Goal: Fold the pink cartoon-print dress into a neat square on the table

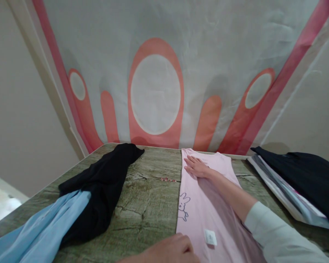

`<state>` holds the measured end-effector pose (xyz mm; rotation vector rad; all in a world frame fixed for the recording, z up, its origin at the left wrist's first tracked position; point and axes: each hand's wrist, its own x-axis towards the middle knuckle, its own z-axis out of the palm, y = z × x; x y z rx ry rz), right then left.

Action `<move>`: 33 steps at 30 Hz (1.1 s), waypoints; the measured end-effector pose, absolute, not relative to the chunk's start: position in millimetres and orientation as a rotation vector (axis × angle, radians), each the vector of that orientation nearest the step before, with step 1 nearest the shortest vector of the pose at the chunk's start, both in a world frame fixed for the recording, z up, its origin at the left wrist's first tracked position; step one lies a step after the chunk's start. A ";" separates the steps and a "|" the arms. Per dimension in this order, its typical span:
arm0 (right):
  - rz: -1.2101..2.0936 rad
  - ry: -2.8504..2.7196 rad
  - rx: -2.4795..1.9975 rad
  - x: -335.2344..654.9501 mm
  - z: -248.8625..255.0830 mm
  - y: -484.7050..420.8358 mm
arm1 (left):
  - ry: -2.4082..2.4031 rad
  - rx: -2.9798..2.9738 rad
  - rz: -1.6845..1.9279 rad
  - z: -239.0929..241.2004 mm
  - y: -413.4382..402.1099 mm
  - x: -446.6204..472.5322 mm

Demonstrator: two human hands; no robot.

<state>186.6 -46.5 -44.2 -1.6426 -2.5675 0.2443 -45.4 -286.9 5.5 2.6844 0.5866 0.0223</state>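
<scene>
A pink shirt (205, 212) with a small bunny drawing and a white tag lies folded lengthwise on the wood-patterned table (150, 193). My right hand (196, 167) lies flat with fingers stretched out on the far end of the shirt. My left hand (170, 250) rests at the near end of the shirt by the bottom edge of the view; its fingers curl down at the shirt's edge, and what they grip is hidden.
A black garment (104, 186) lies over a light blue one (44, 230) on the left of the table. At the right edge sit a black cloth (301, 171) and a stack of folded pieces (285, 193). A grey and coral patterned cloth (156, 84) hangs behind.
</scene>
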 end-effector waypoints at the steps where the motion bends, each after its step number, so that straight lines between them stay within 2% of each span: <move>1: 0.244 -2.595 -1.592 184.3 -44.0 -45.3 | 0.517 2.637 0.022 11.3 -283.4 -42.9; 3: 0.240 -2.628 -1.518 181.2 -44.2 -43.0 | 0.466 2.551 0.053 26.9 -266.9 -38.7; 6: 0.244 -2.642 -1.454 180.8 -45.0 -40.3 | 0.709 2.586 0.255 37.8 -218.0 -31.7; 13: 0.263 -2.571 -1.311 187.7 -48.5 -40.4 | 1.064 2.828 0.376 -3.7 -103.9 -19.6; 33: 0.301 -2.529 -1.340 185.9 -41.2 -47.3 | 0.802 2.873 0.333 3.4 -90.8 -43.1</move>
